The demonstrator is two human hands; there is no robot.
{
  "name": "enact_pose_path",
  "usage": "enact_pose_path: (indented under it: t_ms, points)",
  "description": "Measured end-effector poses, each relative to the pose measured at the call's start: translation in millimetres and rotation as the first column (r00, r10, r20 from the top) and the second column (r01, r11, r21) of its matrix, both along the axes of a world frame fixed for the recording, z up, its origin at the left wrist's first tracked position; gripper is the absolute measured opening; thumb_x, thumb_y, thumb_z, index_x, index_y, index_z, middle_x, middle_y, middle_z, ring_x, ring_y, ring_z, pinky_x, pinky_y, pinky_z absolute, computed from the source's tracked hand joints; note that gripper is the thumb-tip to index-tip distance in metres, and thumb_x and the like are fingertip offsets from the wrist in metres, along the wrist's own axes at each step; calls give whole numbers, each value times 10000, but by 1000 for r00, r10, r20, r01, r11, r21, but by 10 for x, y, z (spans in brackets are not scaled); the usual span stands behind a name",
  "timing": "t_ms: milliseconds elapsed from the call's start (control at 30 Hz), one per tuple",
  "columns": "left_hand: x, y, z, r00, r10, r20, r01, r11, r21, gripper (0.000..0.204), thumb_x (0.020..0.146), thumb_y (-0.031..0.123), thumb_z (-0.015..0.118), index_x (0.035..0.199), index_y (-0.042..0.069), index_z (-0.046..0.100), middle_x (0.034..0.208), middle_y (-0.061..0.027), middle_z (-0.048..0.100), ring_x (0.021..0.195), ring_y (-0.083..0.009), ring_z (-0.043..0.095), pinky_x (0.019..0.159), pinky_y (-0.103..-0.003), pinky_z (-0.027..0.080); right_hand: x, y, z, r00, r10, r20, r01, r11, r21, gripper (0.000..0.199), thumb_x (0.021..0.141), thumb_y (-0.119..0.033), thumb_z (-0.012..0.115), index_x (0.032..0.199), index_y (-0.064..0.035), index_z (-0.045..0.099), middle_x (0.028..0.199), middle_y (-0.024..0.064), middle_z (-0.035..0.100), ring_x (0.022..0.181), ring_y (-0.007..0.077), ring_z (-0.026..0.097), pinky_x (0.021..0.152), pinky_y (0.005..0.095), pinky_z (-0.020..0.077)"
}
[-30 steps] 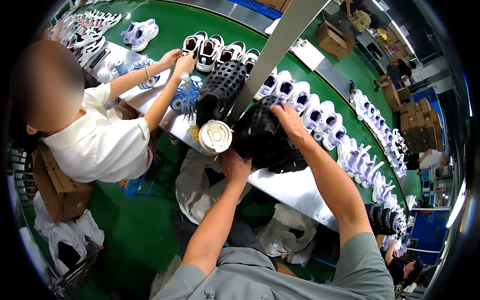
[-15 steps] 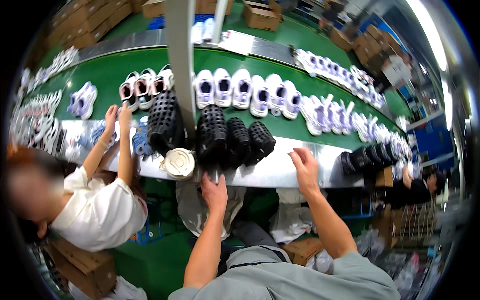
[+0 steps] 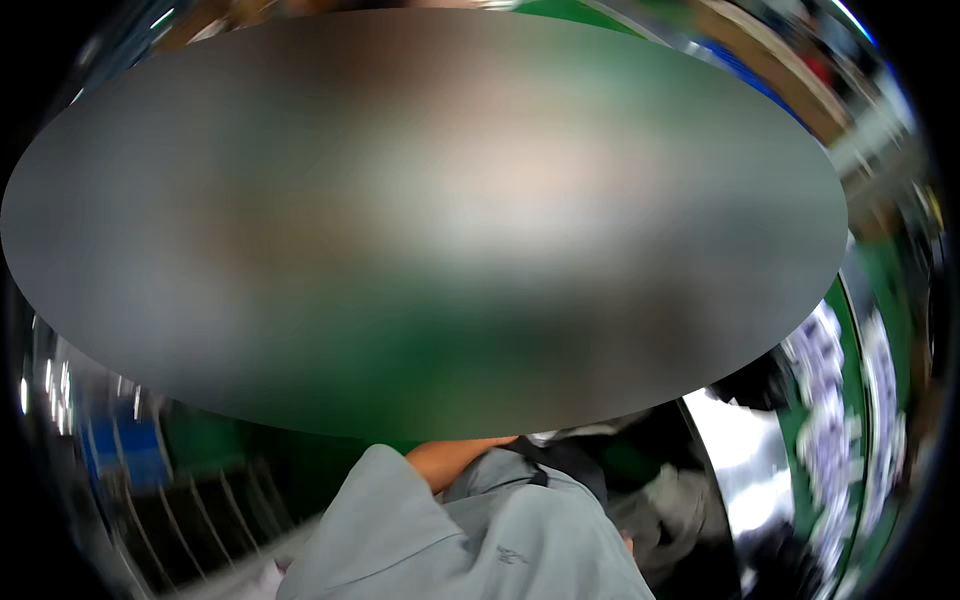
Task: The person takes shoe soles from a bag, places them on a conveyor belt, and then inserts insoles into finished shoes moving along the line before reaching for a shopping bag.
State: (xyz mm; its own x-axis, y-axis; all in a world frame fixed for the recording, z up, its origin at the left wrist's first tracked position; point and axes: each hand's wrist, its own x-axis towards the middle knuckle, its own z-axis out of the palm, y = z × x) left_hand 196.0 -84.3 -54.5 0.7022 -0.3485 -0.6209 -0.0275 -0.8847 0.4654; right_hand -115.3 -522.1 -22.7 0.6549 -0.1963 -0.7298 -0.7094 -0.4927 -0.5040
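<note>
Most of this view is swallowed by one smeared oval, and the hands are lost: apart, together or closed on anything, I cannot tell. Below the oval, a piece of bare arm [image 3: 455, 462] shows by the grey shirt [image 3: 500, 545], its hand out of sight; right of the shirt comes a sliver of skin [image 3: 628, 543], too small to place. Over on the metal bench [image 3: 742, 455], a dark bundle [image 3: 755, 380] sits at the upper end, by the far edge, partly covered, its kind unreadable. Another dark heap [image 3: 785, 562] blurs at the lower end. Now the risk, as I judge it: a quick turn with an elbow out could clip that bundle and shove it over the far edge into the pale shoes [image 3: 820, 420]. Feet could also snag on the pale grey heap [image 3: 675, 510] beside the near edge, perhaps cloth.
</note>
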Motion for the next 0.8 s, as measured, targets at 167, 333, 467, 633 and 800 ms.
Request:
enact_pose_path:
  t_ms: [167, 333, 467, 633, 800]
  points:
    - [-1261, 924, 84, 620, 781, -71, -754, 618, 224, 519, 829, 363, 666, 1271, 115, 556, 1171, -195, 663, 1054, -391, 629, 914, -497, 497, 1730, -538, 425, 907, 390, -156, -392, 920, 20, 255, 942, -236, 570, 971, -2, 667, 796, 91, 670, 661, 187, 635, 617, 304, 515]
    - [-2495, 864, 917, 49, 986, -162, -873, 121, 472, 358, 754, 285, 667, 977, 11, 722, 1050, -224, 699, 979, -383, 670, 855, -447, 540, 3152, 88, 1135, 825, 440, -354, -454, 890, 49, 193, 973, -161, 518, 946, -16, 643, 778, 70, 636, 623, 153, 605, 562, 270, 510]
    - [-2737, 503, 933, -146, 889, -435, -879, 84, 468, 330, 753, 284, 665, 922, 13, 748, 909, -237, 711, 866, -375, 697, 756, -447, 556, 3582, 841, 1340, 888, 265, -376, -214, 961, 172, 162, 971, -113, 512, 1037, -2, 609, 830, 78, 642, 639, 148, 610, 552, 269, 524]
    - [-2669, 454, 334, 143, 850, -507, -957, 250, 148, 235, 808, 244, 635, 815, 31, 736, 715, -163, 675, 600, -269, 656, 556, -401, 529, 3725, 1639, 1261, 871, 386, -303, -273, 894, 354, 243, 967, -150, 565, 1134, 21, 606, 907, 101, 677, 711, 156, 648, 597, 284, 541]
    - [-2330, 835, 494, -187, 887, -422, -980, -137, 146, 215, 837, 237, 629, 801, 46, 723, 659, -110, 659, 528, -235, 619, 517, -398, 511, 3739, 2018, 1265, 833, 471, -290, -349, 854, 386, 236, 955, -140, 568, 1121, 21, 613, 919, 100, 685, 716, 160, 652, 619, 286, 540]
